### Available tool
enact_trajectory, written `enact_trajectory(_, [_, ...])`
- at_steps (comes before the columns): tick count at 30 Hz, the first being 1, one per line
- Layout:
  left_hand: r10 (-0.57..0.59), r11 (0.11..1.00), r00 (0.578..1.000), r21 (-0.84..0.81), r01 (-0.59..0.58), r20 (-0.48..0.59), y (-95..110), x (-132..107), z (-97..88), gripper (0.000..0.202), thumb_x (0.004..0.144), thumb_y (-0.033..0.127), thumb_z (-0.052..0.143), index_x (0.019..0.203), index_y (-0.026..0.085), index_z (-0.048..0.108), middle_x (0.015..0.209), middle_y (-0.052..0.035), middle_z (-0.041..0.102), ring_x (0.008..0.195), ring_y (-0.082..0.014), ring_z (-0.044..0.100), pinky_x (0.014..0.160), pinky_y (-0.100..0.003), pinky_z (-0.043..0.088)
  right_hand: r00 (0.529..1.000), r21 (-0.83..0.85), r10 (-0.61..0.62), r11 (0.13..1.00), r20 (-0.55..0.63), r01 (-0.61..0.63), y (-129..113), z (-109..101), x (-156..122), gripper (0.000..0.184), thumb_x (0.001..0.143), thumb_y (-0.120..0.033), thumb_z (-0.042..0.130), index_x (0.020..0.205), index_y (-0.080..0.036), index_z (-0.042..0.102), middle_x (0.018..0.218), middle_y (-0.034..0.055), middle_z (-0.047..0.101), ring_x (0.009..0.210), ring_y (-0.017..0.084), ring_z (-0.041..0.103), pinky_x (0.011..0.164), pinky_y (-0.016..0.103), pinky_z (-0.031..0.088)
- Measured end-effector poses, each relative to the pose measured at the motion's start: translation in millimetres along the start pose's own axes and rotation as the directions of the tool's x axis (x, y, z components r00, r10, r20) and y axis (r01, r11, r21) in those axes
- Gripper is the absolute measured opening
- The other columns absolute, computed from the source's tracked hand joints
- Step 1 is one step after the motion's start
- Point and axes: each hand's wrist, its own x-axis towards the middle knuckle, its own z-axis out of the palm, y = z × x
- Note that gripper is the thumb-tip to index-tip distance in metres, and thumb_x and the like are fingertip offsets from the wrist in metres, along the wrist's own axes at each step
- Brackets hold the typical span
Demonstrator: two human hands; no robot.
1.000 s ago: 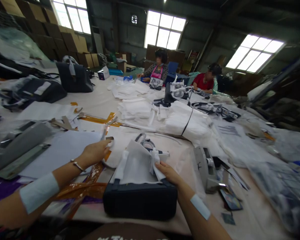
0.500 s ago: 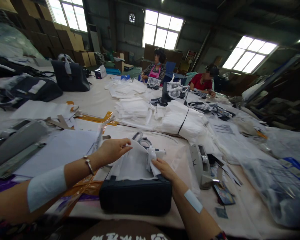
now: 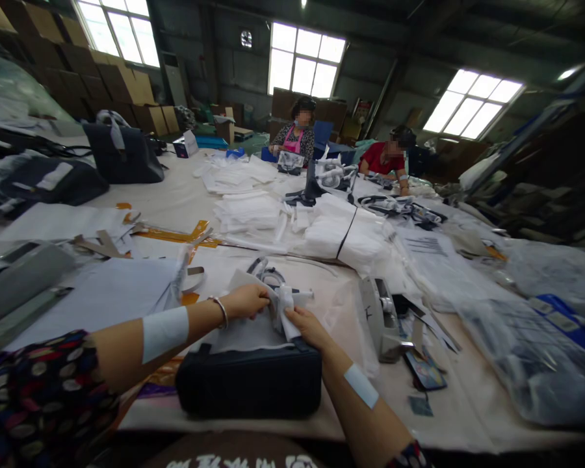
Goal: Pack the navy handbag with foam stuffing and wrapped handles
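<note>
**Figure.** A black handbag (image 3: 248, 382) stands at 6 o'clock near the edge of the pale table cover (image 3: 468, 416), with a white non-woven sheet (image 3: 244, 338) over its top and a curved handle (image 3: 259, 265) beyond. Left hand (image 3: 246, 301): fingers together, curled over the sheet; any grip cannot be told. Right hand (image 3: 309, 328): fingers narrow, pinching a gathered fold of the sheet. Risks: uneven pull between the hands could crease or tear the thin sheet; heavy pressure could tip the black handbag over the table's edge. A co-worker in a pink apron (image 3: 295, 138) sits at 12 o'clock, another in a red top (image 3: 377, 159) at 1 o'clock.
</note>
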Motion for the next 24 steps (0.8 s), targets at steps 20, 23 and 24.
enact_trajectory(20, [-0.145,0.989,0.988,0.007,0.145,-0.059,7.2,6.4,6.3,0.016,0.066,0.025,0.059,0.054,0.016,0.062,0.047,-0.0008,0.055,0.045,-0.0116,0.045,0.045,-0.023,0.032,0.998,0.103,0.068,0.992,-0.005,-0.067,5.8,-0.1,2.3,0.057,0.059,-0.062,0.071,0.09,-0.016,0.058,0.071,-0.0005,0.056,0.059,0.012,0.047,0.058,0.027,0.035])
enact_trajectory(23, [-0.197,0.974,0.979,-0.101,0.201,0.047,14.3,4.0,14.7,0.013,0.067,0.027,0.059,0.063,0.015,0.064,0.05,-0.0005,0.055,0.039,-0.0104,0.04,0.039,-0.023,0.027,0.999,0.093,0.054,0.994,-0.008,-0.053,5.5,0.3,1.8,0.058,0.059,-0.061,0.071,0.093,-0.016,0.06,0.076,0.0006,0.058,0.064,0.013,0.049,0.061,0.027,0.037])
enact_trajectory(24, [-0.208,0.967,0.975,-0.136,0.216,0.074,15.5,3.6,16.8,0.013,0.067,0.027,0.06,0.065,0.015,0.064,0.051,-0.0005,0.054,0.038,-0.01,0.039,0.038,-0.022,0.025,0.999,0.084,0.047,0.995,-0.015,-0.046,5.3,0.4,1.5,0.057,0.059,-0.06,0.071,0.093,-0.016,0.06,0.077,0.0009,0.059,0.065,0.014,0.05,0.062,0.027,0.038])
